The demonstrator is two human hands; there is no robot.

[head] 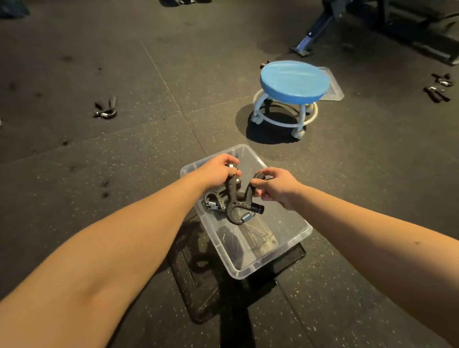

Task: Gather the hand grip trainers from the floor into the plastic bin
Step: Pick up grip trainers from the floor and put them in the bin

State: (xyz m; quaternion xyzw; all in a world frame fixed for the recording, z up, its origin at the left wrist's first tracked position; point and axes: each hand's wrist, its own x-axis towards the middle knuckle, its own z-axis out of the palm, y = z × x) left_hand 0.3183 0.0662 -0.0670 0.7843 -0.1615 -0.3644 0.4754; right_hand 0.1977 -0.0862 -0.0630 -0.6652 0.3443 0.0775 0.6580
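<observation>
A clear plastic bin [293,238] sits on the dark rubber floor in front of me. Over its far half my left hand [216,174] grips the handles of black grip trainers [233,198] with steel springs. My right hand [278,185] pinches the other handle of the front trainer. A second trainer [213,202] hangs lower, partly hidden behind my left wrist. More trainers lie on the floor: a pair at the left [105,109] and two at the far right [438,87].
A low blue-cushioned stool on casters [293,82] stands beyond the bin, with a clear bin lid [332,92] on the floor behind it. Gym equipment with a blue leg [313,32] fills the top right. More dark objects lie at the top edge [183,2].
</observation>
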